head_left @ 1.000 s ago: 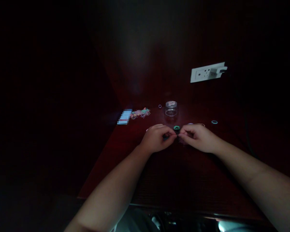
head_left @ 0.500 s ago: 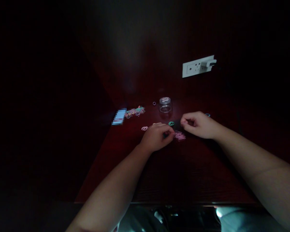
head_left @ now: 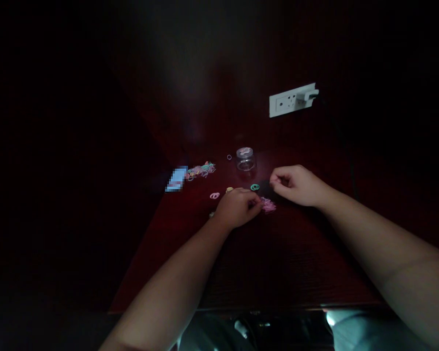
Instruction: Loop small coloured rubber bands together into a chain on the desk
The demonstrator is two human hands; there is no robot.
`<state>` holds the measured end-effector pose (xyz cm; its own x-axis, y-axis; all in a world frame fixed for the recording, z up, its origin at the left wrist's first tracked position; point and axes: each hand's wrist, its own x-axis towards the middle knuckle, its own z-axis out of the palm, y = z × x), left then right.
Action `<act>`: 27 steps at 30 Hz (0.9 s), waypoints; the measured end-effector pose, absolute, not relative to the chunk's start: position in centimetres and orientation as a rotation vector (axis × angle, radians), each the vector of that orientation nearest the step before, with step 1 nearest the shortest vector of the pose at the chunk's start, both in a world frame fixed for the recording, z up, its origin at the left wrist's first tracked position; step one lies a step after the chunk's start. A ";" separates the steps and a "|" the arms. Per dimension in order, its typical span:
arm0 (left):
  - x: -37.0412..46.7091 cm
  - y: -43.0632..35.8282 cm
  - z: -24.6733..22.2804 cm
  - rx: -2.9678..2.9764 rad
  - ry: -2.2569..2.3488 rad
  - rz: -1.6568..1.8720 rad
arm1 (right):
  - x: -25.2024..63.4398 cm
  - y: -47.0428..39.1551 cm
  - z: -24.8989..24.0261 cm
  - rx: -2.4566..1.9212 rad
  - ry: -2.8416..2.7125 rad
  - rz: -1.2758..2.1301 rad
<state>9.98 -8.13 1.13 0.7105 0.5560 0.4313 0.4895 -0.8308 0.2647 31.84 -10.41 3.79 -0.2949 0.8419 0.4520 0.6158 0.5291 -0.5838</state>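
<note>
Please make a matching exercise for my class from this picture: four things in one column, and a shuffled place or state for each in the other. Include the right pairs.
Column 1
1. Jar
2. White plug
3. Mixed-colour pile of bands
4. Left hand

Column 2
A. In the wall socket
B. Fingertips at the pink pile
C. Beside the bright blue rectangle
D. Clear, with a lid on top

Right pairs: 1-D, 2-A, 3-C, 4-B
</note>
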 end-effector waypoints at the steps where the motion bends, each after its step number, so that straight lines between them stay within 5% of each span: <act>1: 10.0 -8.2 1.1 2.779 0.849 0.774 | 31.8 -10.4 3.8 -1.182 -2.025 0.377; 20: 9.7 -8.5 1.7 2.703 0.742 1.007 | 31.6 -10.7 3.8 -1.119 -2.047 1.178; 27: 9.7 -8.6 1.8 2.673 0.742 1.040 | 31.4 -10.7 3.8 -1.159 -2.054 1.170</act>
<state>9.73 -8.58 1.84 0.6309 0.5109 0.5839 0.3860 -0.8595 0.3350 31.42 -10.69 3.83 -0.5104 0.8598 0.0130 0.4272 0.2666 -0.8640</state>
